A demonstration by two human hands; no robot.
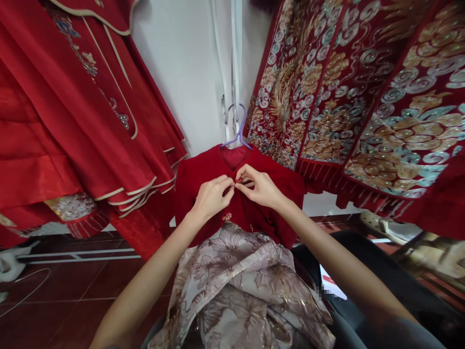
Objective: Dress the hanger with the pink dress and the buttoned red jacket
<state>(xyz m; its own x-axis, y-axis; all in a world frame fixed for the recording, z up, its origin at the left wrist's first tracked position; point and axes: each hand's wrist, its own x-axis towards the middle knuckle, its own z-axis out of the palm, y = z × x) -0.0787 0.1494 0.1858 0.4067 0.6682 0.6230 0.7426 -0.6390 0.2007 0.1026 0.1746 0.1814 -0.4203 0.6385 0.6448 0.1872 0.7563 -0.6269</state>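
A red jacket [194,177] hangs in front of me on a purple hanger [240,135], its collar facing up. At the top of its front opening, my left hand [215,196] and my right hand [261,188] meet with fingertips almost touching. My left thumb and forefinger pinch at the front edge. My right fingers close around a small red ornament [239,181], which looks like a button and is partly hidden. Lower on the front sits a flower-shaped gold button [227,216]. Patterned silvery-pink fabric [232,276] lies across my lap under the jacket.
Red garments with pale piping [145,145] hang at the left. An embroidered, sequinned red garment [345,97] hangs at the right. A white rack post [236,58] holds the hanger. A phone [332,283] rests on a dark surface at my right; a pale clog [385,225] is beyond.
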